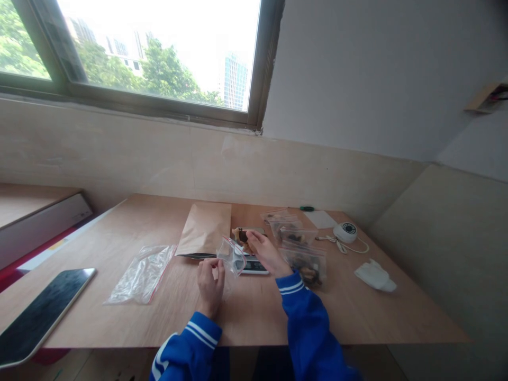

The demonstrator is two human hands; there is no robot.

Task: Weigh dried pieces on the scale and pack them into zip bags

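My left hand (211, 283) pinches the edge of a small clear zip bag (233, 257), whose red-lined mouth stands open. Just beyond the bag, my right hand (265, 252) has its fingers closed on a brown dried piece (240, 235) that looks like dried mushroom. Beneath that hand lies a kitchen scale (254, 268), its display partly visible and its top mostly covered. To the right sit several zip bags holding dark dried pieces, the closest being a filled zip bag (305, 264). Behind my left hand is a brown paper bag (206, 227) lying flat.
A large clear bag (138, 275) of empty-looking bags lies left, with a tablet (42, 312) beyond it. Toward the right are a white dome camera (344, 231) with its cable, a crumpled tissue (375, 275), white paper (320, 219) and a green-handled tool (307, 208).
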